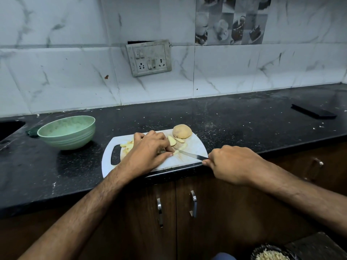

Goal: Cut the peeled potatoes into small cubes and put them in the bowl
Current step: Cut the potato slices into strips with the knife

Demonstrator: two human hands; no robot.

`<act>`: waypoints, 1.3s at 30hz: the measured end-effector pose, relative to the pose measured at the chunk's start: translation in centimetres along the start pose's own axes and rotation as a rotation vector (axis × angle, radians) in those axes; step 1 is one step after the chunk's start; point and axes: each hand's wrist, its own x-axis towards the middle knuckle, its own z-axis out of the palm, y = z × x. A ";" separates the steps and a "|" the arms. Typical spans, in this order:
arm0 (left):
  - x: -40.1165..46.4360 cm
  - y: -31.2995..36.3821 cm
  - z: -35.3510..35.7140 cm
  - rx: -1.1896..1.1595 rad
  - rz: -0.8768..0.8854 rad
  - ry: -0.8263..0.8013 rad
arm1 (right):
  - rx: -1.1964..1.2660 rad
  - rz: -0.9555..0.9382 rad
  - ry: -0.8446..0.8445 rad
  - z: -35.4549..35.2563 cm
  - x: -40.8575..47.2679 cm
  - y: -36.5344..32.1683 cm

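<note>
Centre frame: white cutting board [195,147] on black counter [244,119], bearing whole peeled potato [182,131] and potato slices [173,140]. Left hand [148,149] pins a potato strip [176,152]; right hand [232,162] grasps knife [189,154]. Green bowl [67,134], left of board.

Home kitchen, black granite counter [225,117], marble-look wall tiles [56,72], switch socket plate [149,58], wooden cabinets [216,212] beneath, sink [9,128] edge at left

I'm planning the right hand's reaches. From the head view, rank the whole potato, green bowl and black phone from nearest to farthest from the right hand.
1. Whole potato: on the board's far edge, up and left of the right hand.
2. Black phone: far right on the counter, near the wall.
3. Green bowl: on the counter left of the board, beyond the left hand.
</note>
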 end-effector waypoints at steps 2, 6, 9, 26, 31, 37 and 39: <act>0.0 0.0 0.0 0.002 -0.006 0.011 | -0.061 -0.025 0.032 -0.2 0.0 -0.2; -0.2 0.0 0.0 0.005 -0.028 0.052 | -0.223 -0.087 0.186 0.6 -0.7 -0.4; -0.2 0.0 -0.1 0.006 -0.031 0.058 | -0.140 -0.040 0.179 0.4 -0.9 0.2; -0.3 -0.2 0.1 0.052 -0.049 0.083 | -0.072 -0.057 0.125 0.8 -0.7 -0.1; -0.2 -0.3 0.1 0.044 -0.064 0.084 | -0.032 -0.064 0.097 0.2 -0.8 0.4; -0.3 -0.3 0.1 0.062 -0.033 0.101 | -0.009 -0.051 0.014 -0.1 -0.3 0.3; -0.3 -0.1 0.0 0.060 0.000 0.108 | -0.025 -0.052 -0.009 -0.3 0.0 0.1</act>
